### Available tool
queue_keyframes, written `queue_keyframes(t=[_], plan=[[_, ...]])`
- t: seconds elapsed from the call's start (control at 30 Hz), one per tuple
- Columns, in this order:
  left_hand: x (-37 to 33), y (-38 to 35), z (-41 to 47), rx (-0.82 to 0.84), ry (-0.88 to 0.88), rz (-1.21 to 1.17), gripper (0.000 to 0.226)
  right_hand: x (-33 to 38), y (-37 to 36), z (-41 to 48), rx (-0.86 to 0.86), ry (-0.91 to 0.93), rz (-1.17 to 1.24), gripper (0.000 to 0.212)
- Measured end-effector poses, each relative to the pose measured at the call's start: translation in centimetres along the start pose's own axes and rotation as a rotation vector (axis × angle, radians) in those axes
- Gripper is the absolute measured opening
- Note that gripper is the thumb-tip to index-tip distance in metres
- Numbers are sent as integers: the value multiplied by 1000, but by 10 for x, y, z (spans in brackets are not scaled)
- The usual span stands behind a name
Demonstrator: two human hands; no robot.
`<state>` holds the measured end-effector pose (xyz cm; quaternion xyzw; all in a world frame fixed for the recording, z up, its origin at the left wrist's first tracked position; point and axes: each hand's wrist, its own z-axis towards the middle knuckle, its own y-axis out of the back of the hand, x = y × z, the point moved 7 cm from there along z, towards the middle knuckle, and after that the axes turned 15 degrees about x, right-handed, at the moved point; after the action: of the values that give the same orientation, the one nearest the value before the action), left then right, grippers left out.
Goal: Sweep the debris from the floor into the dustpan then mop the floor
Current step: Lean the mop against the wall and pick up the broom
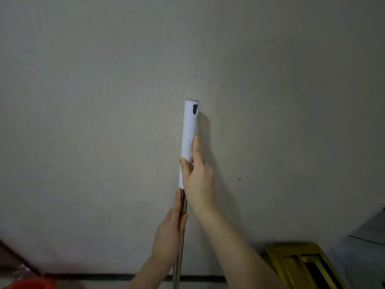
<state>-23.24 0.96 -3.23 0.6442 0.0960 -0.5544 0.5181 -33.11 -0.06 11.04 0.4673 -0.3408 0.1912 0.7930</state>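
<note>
A long handle stands upright against the pale wall, with a white plastic grip (pixel 190 126) at its top and a metal shaft (pixel 179 257) running down out of view. My right hand (pixel 196 176) holds the lower part of the white grip, thumb on its left side and forefinger lying up its right edge. My left hand (pixel 169 232) holds the metal shaft just below, fingers along it and thumb on the right side. The handle's lower end is hidden, so whether it is a mop or a broom cannot be told. No dustpan or debris is visible.
The plain wall (pixel 104 101) fills most of the view, with a dark skirting line (pixel 93 276) at the bottom. A red bucket-like rim (pixel 31 283) sits at the lower left. A gold-coloured frame (pixel 302 265) leans at the lower right beside a grey surface (pixel 366 236).
</note>
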Motion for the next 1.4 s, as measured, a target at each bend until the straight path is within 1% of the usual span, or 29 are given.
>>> queue_keyframes(t=[0.13,0.27,0.37,0.43,0.53,0.63,0.7,0.8,0.83,0.9,1.0,1.1,1.2,1.27,1.33,1.4], plan=[[5,1,17,-26,59,-7,71,-14,-8,14,-6,-3,-5,71],[12,-2,26,1,90,-12,74,-18,-11,16,-60,42,-18,72],[14,-3,25,11,92,12,71,-16,-11,14,-67,39,10,72],[12,-2,24,47,62,22,68,-12,-11,12,-60,7,16,73],[13,4,21,166,14,76,68,-5,-14,13,-4,-50,22,74],[26,30,5,204,-6,166,66,5,-13,0,34,-117,-61,73],[39,56,-17,199,-10,185,59,20,-17,-22,5,-134,-130,68],[68,105,-65,163,20,169,46,57,-46,-61,-8,-104,-215,42],[78,123,-84,150,31,167,41,73,-64,-73,20,-95,-240,34],[102,163,-127,110,72,142,35,108,-110,-95,131,-58,-252,24],[148,224,-202,24,192,36,29,165,-196,-129,353,44,-207,20],[201,286,-292,-120,313,-17,25,223,-291,-169,617,143,-181,19],[246,333,-379,-243,433,49,19,271,-375,-212,823,213,-170,22],[272,354,-430,-312,534,20,19,296,-422,-239,930,255,-164,26],[293,371,-477,-401,630,-20,21,316,-461,-265,1019,303,-166,35],[308,382,-516,-464,687,-28,26,332,-493,-286,1088,342,-157,47]])
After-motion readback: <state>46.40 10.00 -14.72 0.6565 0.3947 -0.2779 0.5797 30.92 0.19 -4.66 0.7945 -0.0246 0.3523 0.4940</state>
